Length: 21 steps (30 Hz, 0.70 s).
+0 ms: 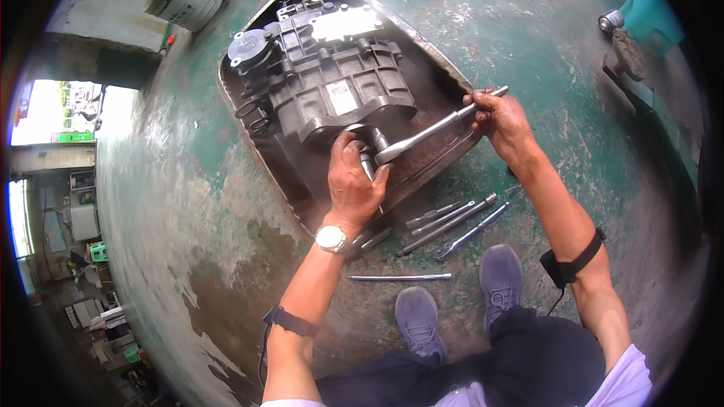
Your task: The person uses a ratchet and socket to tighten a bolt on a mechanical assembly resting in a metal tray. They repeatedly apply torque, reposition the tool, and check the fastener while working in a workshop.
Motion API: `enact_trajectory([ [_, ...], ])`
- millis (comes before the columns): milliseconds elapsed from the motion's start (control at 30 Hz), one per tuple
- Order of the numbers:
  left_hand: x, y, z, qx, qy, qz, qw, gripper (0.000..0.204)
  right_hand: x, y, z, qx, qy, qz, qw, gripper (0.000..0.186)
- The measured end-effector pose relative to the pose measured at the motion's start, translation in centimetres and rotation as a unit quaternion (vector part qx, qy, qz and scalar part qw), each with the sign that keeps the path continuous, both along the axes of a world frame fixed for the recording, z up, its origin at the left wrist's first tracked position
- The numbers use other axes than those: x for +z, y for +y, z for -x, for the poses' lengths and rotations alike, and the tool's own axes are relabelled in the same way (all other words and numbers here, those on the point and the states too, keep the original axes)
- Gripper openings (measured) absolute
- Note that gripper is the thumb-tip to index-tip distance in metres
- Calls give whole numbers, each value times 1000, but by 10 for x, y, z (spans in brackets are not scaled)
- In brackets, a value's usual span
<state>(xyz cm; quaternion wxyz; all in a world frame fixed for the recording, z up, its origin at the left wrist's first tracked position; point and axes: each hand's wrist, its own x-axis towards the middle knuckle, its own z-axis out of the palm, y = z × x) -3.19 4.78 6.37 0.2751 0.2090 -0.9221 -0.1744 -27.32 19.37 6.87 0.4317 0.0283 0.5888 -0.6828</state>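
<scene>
Forearms (562, 207) nearest; ratchet (427, 135) gripped near handle's end by right hand (498, 118), likely for leverage; shaft (367, 165) grasped by left hand (352, 185), apparently steadied.

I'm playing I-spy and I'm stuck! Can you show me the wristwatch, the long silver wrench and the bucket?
Wristwatch (329, 238): head view, on its round dial.
Long silver wrench (432, 132): head view, on its handle.
Bucket (188, 4): head view, on its outer wall.
</scene>
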Motion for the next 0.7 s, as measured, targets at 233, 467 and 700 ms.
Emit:
enact_trajectory([
  [233, -8, -5, -8, -4, -22, -28, 999, 51, 33, -15, -16, -32, 88, 61, 994, 14],
  [467, 71, 59, 94, 427, -30, 163, 889, 36, 111, -57, -102, 313, 579, 234, 716, 13],
  [700, 23, 24, 41, 234, -142, 97, 957, 38, 108, -66, -96, 284, 588, 197, 731, 15],
])
